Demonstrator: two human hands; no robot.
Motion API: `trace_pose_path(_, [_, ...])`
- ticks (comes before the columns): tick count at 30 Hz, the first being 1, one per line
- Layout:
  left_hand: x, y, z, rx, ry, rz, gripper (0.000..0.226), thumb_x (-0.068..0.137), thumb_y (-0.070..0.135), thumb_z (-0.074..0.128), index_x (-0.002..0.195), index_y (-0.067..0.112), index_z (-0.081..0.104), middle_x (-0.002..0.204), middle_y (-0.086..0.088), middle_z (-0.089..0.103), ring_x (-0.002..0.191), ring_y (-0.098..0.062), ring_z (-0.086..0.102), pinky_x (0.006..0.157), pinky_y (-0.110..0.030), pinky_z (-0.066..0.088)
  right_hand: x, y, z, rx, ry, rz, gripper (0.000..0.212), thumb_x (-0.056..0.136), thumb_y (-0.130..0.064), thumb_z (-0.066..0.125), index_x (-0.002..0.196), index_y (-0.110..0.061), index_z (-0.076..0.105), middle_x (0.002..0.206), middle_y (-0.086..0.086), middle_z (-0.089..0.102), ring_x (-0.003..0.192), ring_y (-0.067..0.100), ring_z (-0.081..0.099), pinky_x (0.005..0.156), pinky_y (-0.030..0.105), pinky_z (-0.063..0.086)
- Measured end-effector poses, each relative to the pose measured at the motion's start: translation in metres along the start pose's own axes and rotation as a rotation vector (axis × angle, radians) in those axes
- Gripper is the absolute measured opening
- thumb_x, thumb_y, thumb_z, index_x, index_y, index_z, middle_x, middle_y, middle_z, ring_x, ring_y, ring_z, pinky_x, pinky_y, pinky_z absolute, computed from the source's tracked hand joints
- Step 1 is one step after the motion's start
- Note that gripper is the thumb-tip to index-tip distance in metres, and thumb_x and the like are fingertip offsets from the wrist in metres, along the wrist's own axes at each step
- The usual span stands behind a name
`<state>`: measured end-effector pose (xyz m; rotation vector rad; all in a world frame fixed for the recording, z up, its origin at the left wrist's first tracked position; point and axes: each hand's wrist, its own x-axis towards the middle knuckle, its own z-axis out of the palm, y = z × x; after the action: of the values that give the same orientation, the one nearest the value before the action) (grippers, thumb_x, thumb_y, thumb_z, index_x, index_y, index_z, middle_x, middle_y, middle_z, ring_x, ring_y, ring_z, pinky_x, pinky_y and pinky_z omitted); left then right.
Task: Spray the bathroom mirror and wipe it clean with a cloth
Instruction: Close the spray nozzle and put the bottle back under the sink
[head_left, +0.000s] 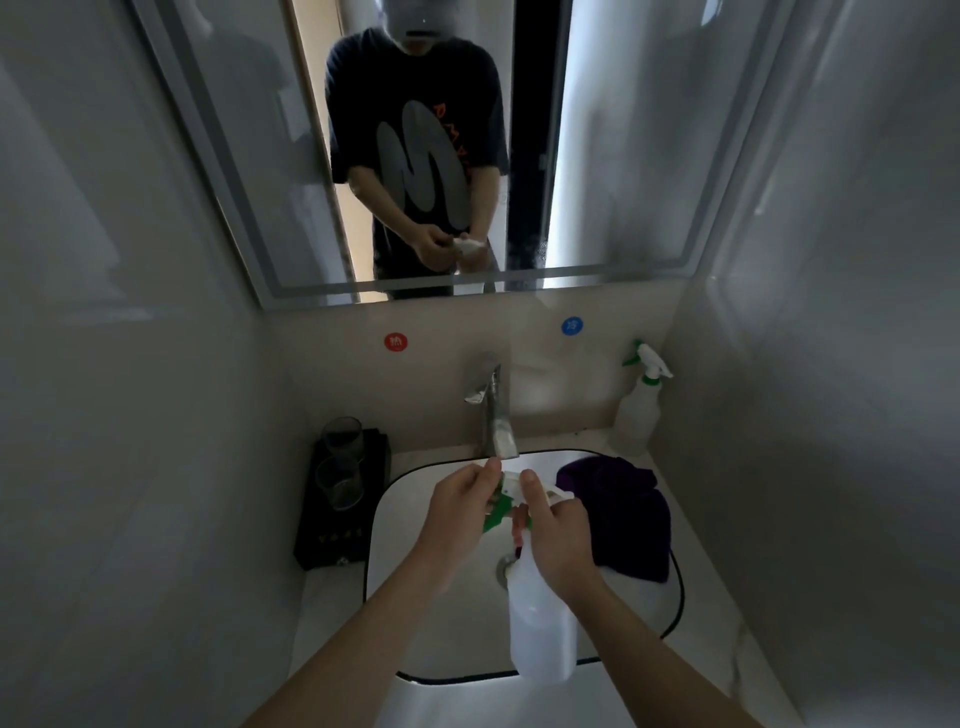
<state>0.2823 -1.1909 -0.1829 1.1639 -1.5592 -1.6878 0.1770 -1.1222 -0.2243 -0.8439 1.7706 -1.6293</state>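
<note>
Right hand (558, 535) curled round the spray bottle (543, 634) neck, left hand (457, 512) pinching its nozzle (511, 477)

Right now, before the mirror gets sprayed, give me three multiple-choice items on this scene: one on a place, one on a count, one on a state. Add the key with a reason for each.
1. Where does the purple cloth lie?
A. on the right side of the sink
B. over the faucet
C. on the floor

2. How many glasses stand on the black tray?
A. one
B. two
C. four

3. What is the right hand doing?
A. lying flat on the counter
B. wiping the mirror
C. gripping the spray bottle

Key: 1 A, the cloth is bunched on the sink's right rim; 2 B, one glass stands behind the other; 3 C, its fingers curl round the bottle's neck while the left hand pinches the nozzle.
</note>
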Motion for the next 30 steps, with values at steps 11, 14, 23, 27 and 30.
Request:
trace_pose_path(11, [0.000,-0.001,0.011,0.144,0.088,0.147,0.036,0.107,0.032,0.050,0.079,0.013,0.064,0.069,0.002,0.064,0.062,-0.006,0.061,0.058,-0.015,0.047,0.000,-0.002,-0.002,-0.003,0.025,0.014,0.068,0.104,-0.039,0.050,0.048,-0.002,0.062,0.048,0.017,0.061,0.049,0.020,0.061,0.063,0.034,0.053])
trace_pose_path(14, [-0.001,-0.004,0.010,0.106,0.054,0.122,0.023,0.106,0.026,0.052,0.092,0.014,0.066,0.093,-0.012,0.072,0.089,-0.023,0.072,0.082,-0.032,0.061,0.001,-0.001,-0.001,-0.020,0.036,0.022,0.067,0.104,-0.040,0.050,0.048,-0.006,0.062,0.050,0.014,0.063,0.052,0.022,0.063,0.069,0.036,0.055])
trace_pose_path(23, [-0.006,0.001,0.000,0.031,-0.002,0.032,0.024,0.107,0.023,0.051,0.098,0.015,0.071,0.105,-0.019,0.073,0.105,-0.040,0.069,0.087,-0.040,0.055,0.001,0.002,0.001,-0.009,0.042,0.028,0.064,0.103,-0.043,0.050,0.049,-0.010,0.062,0.048,0.006,0.063,0.047,0.010,0.059,0.055,0.017,0.047])
trace_pose_path(27, [-0.005,0.013,0.004,0.066,-0.020,0.021,0.058,0.107,0.040,0.048,0.097,-0.014,0.066,0.097,-0.034,0.069,0.098,-0.051,0.067,0.092,-0.056,0.055,-0.003,0.000,-0.001,0.020,0.039,-0.003,0.058,0.103,-0.039,0.050,0.055,-0.012,0.064,0.046,0.003,0.062,0.044,0.008,0.058,0.051,0.017,0.047])
trace_pose_path(30, [-0.007,0.014,0.004,0.068,0.001,0.039,0.055,0.104,0.041,0.054,0.096,-0.011,0.070,0.095,-0.033,0.071,0.095,-0.050,0.069,0.094,-0.060,0.054,-0.002,-0.001,-0.002,0.020,0.037,0.008,0.058,0.103,-0.040,0.050,0.055,-0.012,0.064,0.046,0.002,0.061,0.044,0.007,0.058,0.051,0.016,0.047])
